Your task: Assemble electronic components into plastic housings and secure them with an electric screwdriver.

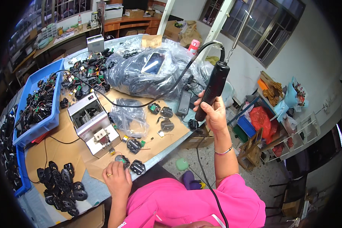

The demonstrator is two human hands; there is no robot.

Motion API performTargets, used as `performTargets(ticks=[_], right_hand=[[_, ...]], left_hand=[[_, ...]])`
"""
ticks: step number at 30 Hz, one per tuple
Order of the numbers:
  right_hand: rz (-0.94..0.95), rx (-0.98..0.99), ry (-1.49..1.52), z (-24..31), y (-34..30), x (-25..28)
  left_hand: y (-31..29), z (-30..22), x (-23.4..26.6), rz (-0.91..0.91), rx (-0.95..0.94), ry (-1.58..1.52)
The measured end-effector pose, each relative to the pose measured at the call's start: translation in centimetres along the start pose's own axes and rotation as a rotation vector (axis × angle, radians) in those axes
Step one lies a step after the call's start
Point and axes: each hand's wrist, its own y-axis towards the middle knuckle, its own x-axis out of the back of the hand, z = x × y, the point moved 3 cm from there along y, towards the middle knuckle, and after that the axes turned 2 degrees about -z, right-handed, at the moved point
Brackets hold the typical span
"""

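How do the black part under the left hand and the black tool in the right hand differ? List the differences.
The black part is small and rounded, with a green circuit board showing; the black tool is long and slim, with a cable at its top.
The part lies on the cardboard under the left hand; the tool is held up off the table in the right hand.
Both are black.

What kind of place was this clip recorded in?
Most likely a small electronics assembly workshop. A blue bin holds wired black parts, finished black housings are piled on the bench, and the right hand holds a suspended electric screwdriver.
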Motion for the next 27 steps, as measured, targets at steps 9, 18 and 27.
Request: performTargets(ticks=[9, 18, 27], right_hand=[[-0.354, 0.113, -0.1, 3.0, 7.9, 1.9], [-0.452, 0.119, -0.426, -0.9, 8.9, 5.2], [-0.692, 0.517, -0.42, 2.6, 12.0, 9.5]], left_hand=[[-0.2, 0.0, 0.1, 0.002, -0.008, -0.019], [-0.3, 0.3, 0.3, 0.009, -0.001, -0.008], [-0.3, 0.6, -0.2, 0.009, -0.007, 0.028]])
